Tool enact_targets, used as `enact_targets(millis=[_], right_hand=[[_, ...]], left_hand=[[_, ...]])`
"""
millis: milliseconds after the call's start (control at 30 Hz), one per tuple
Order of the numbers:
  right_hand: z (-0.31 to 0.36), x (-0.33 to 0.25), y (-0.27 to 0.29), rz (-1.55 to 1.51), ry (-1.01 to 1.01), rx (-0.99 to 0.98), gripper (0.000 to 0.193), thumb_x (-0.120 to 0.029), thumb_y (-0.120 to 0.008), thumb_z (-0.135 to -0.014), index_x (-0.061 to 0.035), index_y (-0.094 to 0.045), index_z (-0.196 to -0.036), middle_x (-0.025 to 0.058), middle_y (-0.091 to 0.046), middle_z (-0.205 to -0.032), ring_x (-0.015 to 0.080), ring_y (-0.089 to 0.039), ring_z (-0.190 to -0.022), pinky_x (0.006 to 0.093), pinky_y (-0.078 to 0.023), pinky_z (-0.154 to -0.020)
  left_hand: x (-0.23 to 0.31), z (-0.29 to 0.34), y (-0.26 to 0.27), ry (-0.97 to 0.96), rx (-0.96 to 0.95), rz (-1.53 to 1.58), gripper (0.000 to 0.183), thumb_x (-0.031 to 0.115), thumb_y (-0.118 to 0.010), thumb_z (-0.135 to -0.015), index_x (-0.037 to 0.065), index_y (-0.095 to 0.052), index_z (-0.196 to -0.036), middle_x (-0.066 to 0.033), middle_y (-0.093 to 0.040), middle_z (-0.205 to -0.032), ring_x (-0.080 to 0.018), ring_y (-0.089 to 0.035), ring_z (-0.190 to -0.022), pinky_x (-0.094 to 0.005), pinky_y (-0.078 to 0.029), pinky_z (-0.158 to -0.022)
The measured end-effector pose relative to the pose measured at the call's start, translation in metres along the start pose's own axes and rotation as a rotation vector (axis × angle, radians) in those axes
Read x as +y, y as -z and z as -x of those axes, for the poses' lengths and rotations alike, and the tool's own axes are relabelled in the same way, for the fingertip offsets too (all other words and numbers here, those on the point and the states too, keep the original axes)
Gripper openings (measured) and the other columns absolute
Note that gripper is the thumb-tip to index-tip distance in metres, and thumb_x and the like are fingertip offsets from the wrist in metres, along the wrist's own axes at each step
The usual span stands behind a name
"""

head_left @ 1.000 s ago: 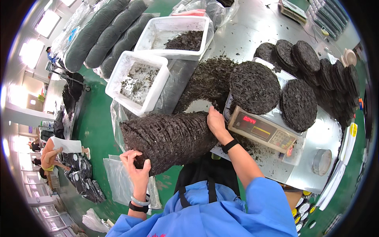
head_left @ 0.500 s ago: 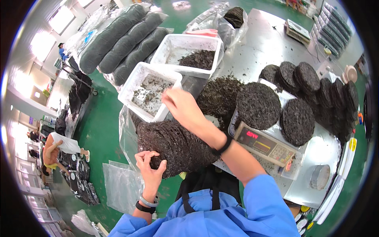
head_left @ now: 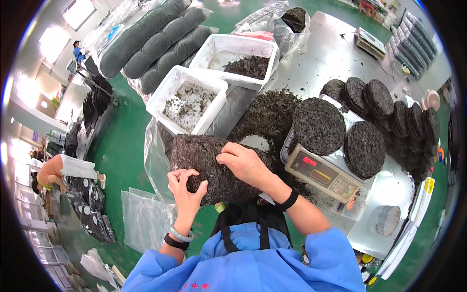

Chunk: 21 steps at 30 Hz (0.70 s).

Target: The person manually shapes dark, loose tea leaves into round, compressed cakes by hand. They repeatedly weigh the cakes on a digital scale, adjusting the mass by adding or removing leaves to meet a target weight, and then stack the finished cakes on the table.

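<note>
A thick stack of dark, round dried seaweed sheets (head_left: 209, 170) lies on its side in front of me, at the table's near edge. My left hand (head_left: 188, 192) grips its left end, thumb and curled fingers pressed to the edge. My right hand (head_left: 245, 165) touches the top of the stack with fingers pinched together; anything between the fingertips is too small to see. Behind the stack stands a white tub (head_left: 219, 109) with dark scraps on its bottom. Loose seaweed crumbs (head_left: 267, 114) are heaped beside it.
To the right, a scale (head_left: 321, 173) with a lit red display carries round seaweed cakes (head_left: 318, 125). More cakes (head_left: 377, 97) lean behind it. Another white tub (head_left: 233, 41) and long bagged rolls (head_left: 160, 53) are farther back. A person (head_left: 61, 170) bends down at far left.
My right hand has moved from above the near white tub down onto the stack. My left hand keeps its grip. The person at far left has bent lower.
</note>
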State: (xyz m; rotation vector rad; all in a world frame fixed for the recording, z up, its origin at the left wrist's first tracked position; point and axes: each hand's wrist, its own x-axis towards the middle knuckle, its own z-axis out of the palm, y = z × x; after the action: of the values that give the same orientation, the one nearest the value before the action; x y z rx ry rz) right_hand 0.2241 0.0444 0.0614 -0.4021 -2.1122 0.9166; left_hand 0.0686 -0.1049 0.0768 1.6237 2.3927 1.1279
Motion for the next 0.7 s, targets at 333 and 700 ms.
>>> enact_targets(millis=[333,700], right_hand=[[-0.094,-0.037,0.067,-0.176,-0.055,0.034,0.004,0.001,-0.059,-0.086,-0.0019,-0.056,-0.086,-0.0003,-0.060,-0.074,0.0032,-0.054,-0.066,0.0222,-0.046,-0.061],[-0.015,0.025,0.081,0.258,-0.320,0.236,0.016,-0.007,-0.055,-0.091,-0.0026,-0.058,-0.106,0.0175,-0.063,-0.104,0.0355,-0.063,-0.094,0.0402,-0.051,-0.080]], left_hand=[[0.003,-0.002,0.026,-0.106,-0.310,0.117,0.037,0.004,-0.057,-0.084,0.014,-0.066,-0.119,-0.0118,-0.049,-0.127,-0.0256,-0.049,-0.100,-0.0381,-0.039,-0.096],[0.011,0.029,-0.032,0.520,-0.100,0.846,0.118,0.032,-0.083,-0.073,-0.003,0.000,-0.149,-0.0220,-0.028,-0.146,-0.0293,-0.033,-0.133,-0.0374,-0.026,-0.112]])
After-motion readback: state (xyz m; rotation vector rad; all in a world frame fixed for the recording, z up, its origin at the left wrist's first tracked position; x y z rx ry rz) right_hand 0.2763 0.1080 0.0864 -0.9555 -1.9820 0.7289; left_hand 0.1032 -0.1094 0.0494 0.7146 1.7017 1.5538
